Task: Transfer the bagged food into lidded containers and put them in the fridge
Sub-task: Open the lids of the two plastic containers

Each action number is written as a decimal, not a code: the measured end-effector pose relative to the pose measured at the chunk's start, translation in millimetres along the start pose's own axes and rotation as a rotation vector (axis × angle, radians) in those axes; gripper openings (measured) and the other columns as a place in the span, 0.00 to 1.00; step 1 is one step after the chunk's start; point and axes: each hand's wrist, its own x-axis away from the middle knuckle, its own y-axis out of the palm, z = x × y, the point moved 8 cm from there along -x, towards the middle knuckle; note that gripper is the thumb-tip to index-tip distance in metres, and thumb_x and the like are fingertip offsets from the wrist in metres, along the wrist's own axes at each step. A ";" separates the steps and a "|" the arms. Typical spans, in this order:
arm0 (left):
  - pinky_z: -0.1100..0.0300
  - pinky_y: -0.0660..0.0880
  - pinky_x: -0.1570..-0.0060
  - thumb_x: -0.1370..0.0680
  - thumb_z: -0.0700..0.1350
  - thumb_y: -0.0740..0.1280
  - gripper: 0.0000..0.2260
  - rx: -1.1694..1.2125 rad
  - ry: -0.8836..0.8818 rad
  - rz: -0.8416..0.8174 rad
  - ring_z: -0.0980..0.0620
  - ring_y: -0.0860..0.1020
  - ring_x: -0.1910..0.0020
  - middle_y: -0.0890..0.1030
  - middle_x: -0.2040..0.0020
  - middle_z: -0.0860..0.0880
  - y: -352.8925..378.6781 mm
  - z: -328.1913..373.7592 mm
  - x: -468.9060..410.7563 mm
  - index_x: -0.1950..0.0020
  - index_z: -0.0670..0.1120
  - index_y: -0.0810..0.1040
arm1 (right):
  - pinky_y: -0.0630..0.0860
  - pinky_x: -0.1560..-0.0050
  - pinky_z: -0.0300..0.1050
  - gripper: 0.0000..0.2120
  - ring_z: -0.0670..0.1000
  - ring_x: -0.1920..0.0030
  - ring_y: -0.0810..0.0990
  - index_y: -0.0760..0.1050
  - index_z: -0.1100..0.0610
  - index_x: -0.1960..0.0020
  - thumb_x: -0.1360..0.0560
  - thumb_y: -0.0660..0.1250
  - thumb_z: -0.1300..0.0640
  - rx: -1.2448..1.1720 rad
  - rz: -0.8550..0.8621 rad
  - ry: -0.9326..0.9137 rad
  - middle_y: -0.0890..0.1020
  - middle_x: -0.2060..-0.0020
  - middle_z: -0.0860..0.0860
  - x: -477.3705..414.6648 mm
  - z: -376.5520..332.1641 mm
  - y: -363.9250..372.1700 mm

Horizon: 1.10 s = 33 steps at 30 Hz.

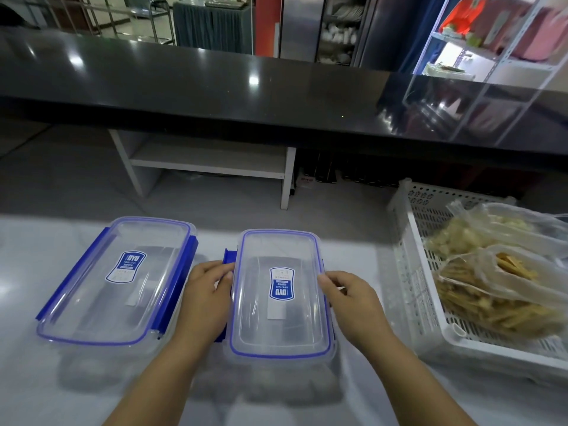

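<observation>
a pale table runs across in front of the person; at its right edge sits a white perforated basket holding two clear bags of food, one lying partly over the other; toward the left edge rests a clear lidded container with blue clips; beside it, near the middle, a second lidded container; the left hand grips its left clip, the right hand pinches its right rim.
</observation>
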 end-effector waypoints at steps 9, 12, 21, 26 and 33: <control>0.68 0.72 0.57 0.20 0.46 0.61 0.09 0.053 0.083 -0.010 0.60 0.77 0.52 0.77 0.44 0.55 -5.7 19.2 2.9 0.44 0.56 0.76 | 0.72 0.65 0.31 0.09 0.45 0.58 0.78 0.76 0.43 0.47 0.27 0.70 0.51 -0.005 0.057 -0.082 0.78 0.54 0.44 12.4 -18.3 -9.4; 0.73 0.70 0.65 0.20 0.44 0.60 0.09 0.109 0.103 0.002 0.63 0.77 0.58 0.80 0.52 0.59 -13.9 33.1 3.3 0.46 0.56 0.77 | 0.72 0.73 0.31 0.12 0.42 0.67 0.81 0.76 0.49 0.44 0.26 0.70 0.59 -0.271 0.023 -0.047 0.82 0.62 0.48 12.0 -20.7 -13.3; 0.58 0.76 0.48 0.22 0.49 0.65 0.21 -0.203 0.038 -0.145 0.51 0.76 0.45 0.73 0.36 0.48 6.7 24.0 -31.8 0.29 0.49 0.69 | 0.74 0.72 0.31 0.08 0.40 0.73 0.79 0.79 0.61 0.48 0.26 0.67 0.66 -0.565 0.174 -0.080 0.84 0.71 0.46 -9.5 -36.2 -72.7; 0.59 0.74 0.53 0.21 0.48 0.64 0.13 -0.301 0.062 -0.169 0.52 0.77 0.52 0.78 0.44 0.50 13.7 25.4 -39.4 0.39 0.47 0.76 | 0.79 0.61 0.38 0.06 0.45 0.65 0.81 0.79 0.53 0.55 0.28 0.71 0.63 -0.412 0.299 -0.324 0.84 0.66 0.49 -13.9 -78.5 -117.0; 0.63 0.72 0.66 0.24 0.48 0.67 0.05 -0.293 0.059 -0.127 0.55 0.77 0.61 0.81 0.57 0.52 5.4 23.3 -33.6 0.52 0.48 0.79 | 0.75 0.58 0.44 0.09 0.50 0.60 0.79 0.80 0.50 0.53 0.32 0.76 0.53 0.481 0.219 -0.609 0.82 0.62 0.45 -36.7 -124.9 -89.4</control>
